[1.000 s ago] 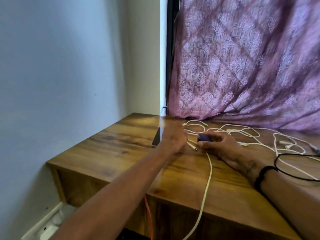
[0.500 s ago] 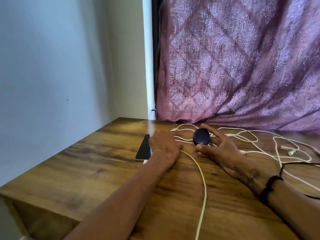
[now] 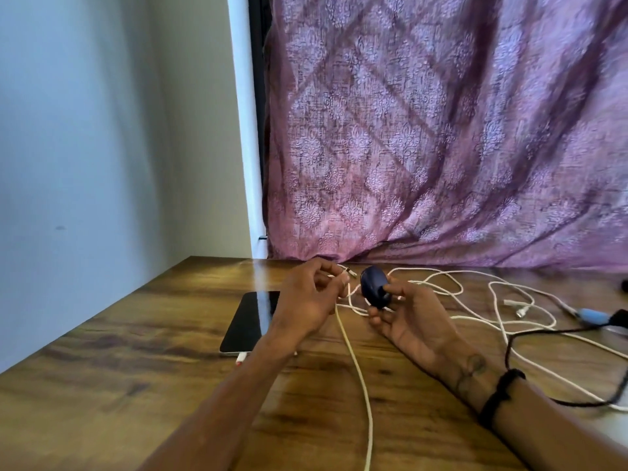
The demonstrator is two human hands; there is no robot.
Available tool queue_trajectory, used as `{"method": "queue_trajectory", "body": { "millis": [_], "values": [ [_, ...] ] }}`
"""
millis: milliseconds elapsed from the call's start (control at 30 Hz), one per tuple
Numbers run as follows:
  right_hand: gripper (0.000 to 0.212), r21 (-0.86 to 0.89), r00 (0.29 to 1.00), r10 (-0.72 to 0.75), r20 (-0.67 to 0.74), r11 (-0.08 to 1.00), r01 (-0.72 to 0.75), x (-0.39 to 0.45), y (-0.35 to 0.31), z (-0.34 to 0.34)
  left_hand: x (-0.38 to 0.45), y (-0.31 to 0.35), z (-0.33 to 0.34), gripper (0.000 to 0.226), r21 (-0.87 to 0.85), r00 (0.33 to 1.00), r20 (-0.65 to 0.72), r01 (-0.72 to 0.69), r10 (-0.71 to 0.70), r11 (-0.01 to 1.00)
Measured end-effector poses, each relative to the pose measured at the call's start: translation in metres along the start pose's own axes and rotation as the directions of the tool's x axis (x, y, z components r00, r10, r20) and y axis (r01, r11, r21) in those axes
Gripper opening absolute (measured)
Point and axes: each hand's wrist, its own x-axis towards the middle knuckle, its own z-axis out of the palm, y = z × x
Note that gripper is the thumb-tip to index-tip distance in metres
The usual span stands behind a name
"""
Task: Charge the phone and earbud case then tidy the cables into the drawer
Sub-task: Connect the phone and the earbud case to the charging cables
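A dark blue oval earbud case [image 3: 373,286] is lifted above the wooden table [image 3: 136,385], held in my right hand [image 3: 413,322]. My left hand [image 3: 306,300] pinches the plug end of a white cable [image 3: 355,365] just left of the case; that cable runs down off the table's near edge. A black phone [image 3: 249,319] lies flat on the table left of my left wrist, with a white and red plug at its near end. My left forearm covers the phone's right edge.
Several loose white cables [image 3: 503,300] tangle across the table's right side, with a black cable [image 3: 543,334] looping over them and a pale blue connector [image 3: 589,316] at far right. A purple patterned curtain [image 3: 441,130] hangs behind the table. A wall stands at left.
My right hand has raised the earbud case off the table. My left hand left the phone, picked up the white cable's plug end and brought it beside the case.
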Motion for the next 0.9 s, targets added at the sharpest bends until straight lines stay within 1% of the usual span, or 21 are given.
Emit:
{"method": "queue_trajectory", "body": {
  "millis": [67, 233, 300, 367, 400, 433, 467, 500, 533, 567, 600, 667, 700, 767, 900],
  "values": [
    [0.022, 0.008, 1.0, 0.002, -0.023, 1.0, -0.002, 0.0, -0.001, -0.001, -0.002, 0.001, 0.002, 0.01, -0.095, 0.998, 0.048, 0.046, -0.042, 0.994],
    [0.039, -0.01, 1.0, -0.008, -0.005, 1.0, 0.008, 0.0, -0.002, -0.002, -0.003, 0.001, 0.005, 0.006, -0.224, 0.994, 0.093, 0.083, -0.064, 0.971],
    [0.037, -0.019, 0.999, -0.045, -0.006, 0.999, 0.045, -0.003, -0.002, 0.0, -0.004, 0.003, 0.006, 0.009, -0.253, 0.988, 0.12, 0.121, -0.093, 0.96],
    [0.034, -0.104, 0.988, -0.141, -0.065, 0.986, 0.133, -0.005, 0.002, 0.003, -0.002, 0.004, 0.004, 0.011, -0.255, 0.989, 0.1, 0.129, -0.107, 0.958],
    [0.036, -0.199, 0.969, -0.218, -0.114, 0.961, 0.193, -0.006, 0.004, 0.004, -0.001, 0.004, 0.003, 0.011, -0.244, 0.992, 0.072, 0.116, -0.101, 0.963],
    [0.039, -0.323, 0.938, -0.309, -0.155, 0.913, 0.247, -0.008, 0.006, 0.006, 0.0, 0.004, 0.001, 0.011, -0.239, 0.995, 0.043, 0.099, -0.091, 0.966],
    [0.041, -0.461, 0.894, -0.412, -0.178, 0.837, 0.294, -0.009, 0.007, 0.006, 0.001, 0.005, 0.0, 0.011, -0.241, 0.997, 0.023, 0.08, -0.076, 0.967],
    [0.041, -0.594, 0.843, -0.511, -0.168, 0.735, 0.327, -0.01, 0.008, 0.006, 0.001, 0.006, -0.001, 0.012, -0.244, 0.998, 0.02, 0.063, -0.06, 0.968],
    [0.04, -0.703, 0.796, -0.595, -0.114, 0.614, 0.358, -0.012, 0.008, 0.006, 0.0, 0.006, -0.001, 0.013, -0.241, 0.999, 0.028, 0.047, -0.042, 0.969],
    [0.038, -0.774, 0.758, -0.651, -0.037, 0.498, 0.391, -0.013, 0.008, 0.006, -0.001, 0.006, -0.001, 0.013, -0.229, 0.999, 0.042, 0.028, -0.019, 0.973],
    [0.037, -0.813, 0.728, -0.685, 0.034, 0.405, 0.419, -0.015, 0.008, 0.006, -0.003, 0.007, 0.0, 0.013, -0.201, 0.998, 0.057, 0.002, 0.01, 0.98],
    [0.035, -0.84, 0.696, -0.708, 0.117, 0.303, 0.449, -0.016, 0.009, 0.007, -0.005, 0.006, 0.002, 0.013, -0.13, 0.996, 0.059, -0.063, 0.071, 0.99],
    [0.035, -0.843, 0.689, -0.711, 0.14, 0.279, 0.459, -0.017, 0.01, 0.007, -0.006, 0.006, 0.003, 0.014, -0.101, 0.994, 0.047, -0.097, 0.103, 0.99],
    [0.035, -0.841, 0.689, -0.707, 0.158, 0.27, 0.47, -0.015, 0.01, 0.006, -0.006, 0.005, 0.002, 0.016, -0.043, 0.987, 0.017, -0.16, 0.16, 0.986],
    [0.038, -0.8, 0.717, -0.678, 0.16, 0.337, 0.497, -0.014, 0.01, 0.004, -0.006, 0.007, -0.002, 0.017, 0.069, 0.965, -0.042, -0.257, 0.26, 0.964]
  ]
}}
